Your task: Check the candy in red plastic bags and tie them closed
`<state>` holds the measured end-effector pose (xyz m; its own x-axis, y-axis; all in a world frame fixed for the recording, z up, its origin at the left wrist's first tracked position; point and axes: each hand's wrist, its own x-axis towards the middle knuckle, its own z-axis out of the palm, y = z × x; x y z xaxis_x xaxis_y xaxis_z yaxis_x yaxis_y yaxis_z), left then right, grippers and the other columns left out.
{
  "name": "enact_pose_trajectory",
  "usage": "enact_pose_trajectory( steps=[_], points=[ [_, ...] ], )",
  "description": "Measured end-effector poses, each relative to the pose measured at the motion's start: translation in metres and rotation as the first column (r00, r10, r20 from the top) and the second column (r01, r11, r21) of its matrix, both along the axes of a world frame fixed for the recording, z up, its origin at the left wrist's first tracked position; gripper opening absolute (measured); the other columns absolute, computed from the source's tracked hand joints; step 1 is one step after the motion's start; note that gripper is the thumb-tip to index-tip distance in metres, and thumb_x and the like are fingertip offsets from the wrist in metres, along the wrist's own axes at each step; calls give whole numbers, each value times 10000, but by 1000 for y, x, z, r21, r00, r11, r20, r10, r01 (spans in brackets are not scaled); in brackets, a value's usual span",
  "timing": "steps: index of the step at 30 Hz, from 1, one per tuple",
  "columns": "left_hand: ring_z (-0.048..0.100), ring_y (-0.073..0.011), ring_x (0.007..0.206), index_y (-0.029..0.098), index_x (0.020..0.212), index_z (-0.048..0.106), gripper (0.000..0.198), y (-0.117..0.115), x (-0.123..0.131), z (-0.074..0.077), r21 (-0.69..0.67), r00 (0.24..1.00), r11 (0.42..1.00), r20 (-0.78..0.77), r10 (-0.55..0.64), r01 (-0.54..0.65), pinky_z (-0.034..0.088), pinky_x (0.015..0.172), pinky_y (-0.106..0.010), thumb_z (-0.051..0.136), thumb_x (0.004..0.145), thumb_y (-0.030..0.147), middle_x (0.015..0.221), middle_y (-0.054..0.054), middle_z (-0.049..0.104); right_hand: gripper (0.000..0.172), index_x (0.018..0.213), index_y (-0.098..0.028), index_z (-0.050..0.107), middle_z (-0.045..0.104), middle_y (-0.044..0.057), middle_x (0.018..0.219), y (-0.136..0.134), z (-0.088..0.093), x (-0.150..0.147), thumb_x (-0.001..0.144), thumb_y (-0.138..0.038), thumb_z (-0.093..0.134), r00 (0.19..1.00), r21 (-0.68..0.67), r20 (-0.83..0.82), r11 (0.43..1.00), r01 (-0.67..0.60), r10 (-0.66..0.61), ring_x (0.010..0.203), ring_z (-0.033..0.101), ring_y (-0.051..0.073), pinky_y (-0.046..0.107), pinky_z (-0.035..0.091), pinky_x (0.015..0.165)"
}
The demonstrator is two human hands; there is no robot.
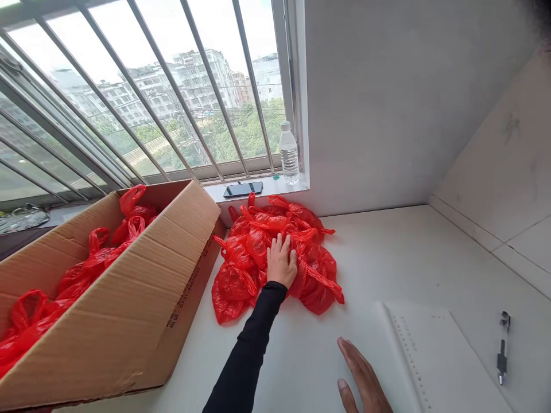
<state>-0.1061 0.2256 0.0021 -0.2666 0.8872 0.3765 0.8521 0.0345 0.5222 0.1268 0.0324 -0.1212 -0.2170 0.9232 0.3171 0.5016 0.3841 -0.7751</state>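
My left hand (280, 265), in a black sleeve, rests palm down on a heap of tied red plastic bags (235, 281). Its fingers are slightly apart and lie on top of the bags without visibly gripping one. What the bags contain cannot be made out through the crinkled plastic. At the bottom edge, my right hand (364, 381) hovers over or rests on the white table (310, 355), thumb and fingers apart, holding nothing. Part of this hand is cut off by the frame.
Left stands an open cardboard box (142, 287) with more red bags (92, 264) inside. A notebook (443, 355) and a pen (503, 347) lie right. On the sill are a phone (243, 189) and a water bottle (288, 155), before a barred window.
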Motion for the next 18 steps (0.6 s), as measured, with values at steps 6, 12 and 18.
enact_pose_trajectory(
  steps=[6, 12, 18],
  points=[
    [474, -339, 1416, 218, 1400, 577, 417, -74, 24, -12, 53, 1000, 998, -7, -22, 22, 405, 1135, -613, 628, 990, 274, 1571, -128, 476, 534, 1598, -349, 344, 458, 36, 1592, 0, -2, 5, 1073, -281, 419, 998, -12, 9, 998, -55, 55, 1451, 448, 307, 529, 521, 1116],
    [530, -299, 1382, 229, 1328, 645, 338, -190, 20, -29, 35, 992, 991, 36, 125, -126, 551, 1011, -489, 485, 1034, 278, 1468, -143, 587, 504, 1560, -352, 403, 465, 33, 1576, 2, 13, 17, 1063, -275, 435, 993, -16, -43, 994, -107, 106, 1448, 445, 292, 562, 504, 1126],
    [601, -335, 1271, 254, 1180, 730, 318, -289, -28, -39, -9, 955, 955, -7, 298, -298, 597, 618, -343, 514, 989, 387, 1329, -113, 692, 451, 1506, -290, 489, 496, 55, 1548, -4, 20, 28, 1062, -267, 418, 992, -33, -45, 992, -118, 117, 1451, 436, 283, 568, 450, 1174]
  ],
)
